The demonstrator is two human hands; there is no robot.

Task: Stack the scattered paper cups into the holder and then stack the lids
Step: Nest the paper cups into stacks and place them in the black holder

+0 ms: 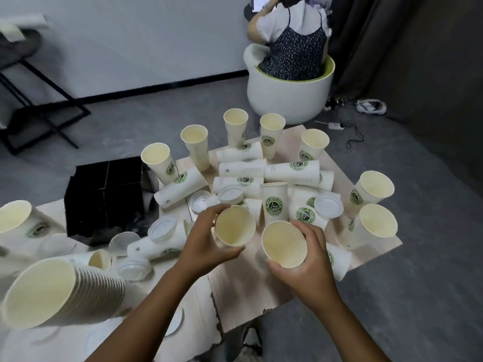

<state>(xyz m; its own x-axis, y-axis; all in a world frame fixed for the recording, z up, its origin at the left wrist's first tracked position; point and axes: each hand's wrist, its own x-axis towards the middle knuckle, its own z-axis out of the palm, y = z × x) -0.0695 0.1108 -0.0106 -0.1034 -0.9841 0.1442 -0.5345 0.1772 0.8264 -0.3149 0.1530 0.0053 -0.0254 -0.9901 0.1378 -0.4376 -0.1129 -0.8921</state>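
At the near left lies a nested stack of cups (62, 291), mouth toward the camera. The left hand (206, 246) has its fingers (209, 212) curled round one paper cup (234, 226); just right, the right hand (304, 265) grips a second cup (284, 244), both above the tabletop (251, 291). Beyond them, five loose cups stand upright along the far edge; about seven white lids (328, 206) show.

A pale cardboard sheet (245, 291) spread on a grey floor (392, 296) carries paper cups (271, 134), some upright, some lying on their sides, with white lids (328, 206) scattered among them. Left of the sheet stands a black box (104, 194).
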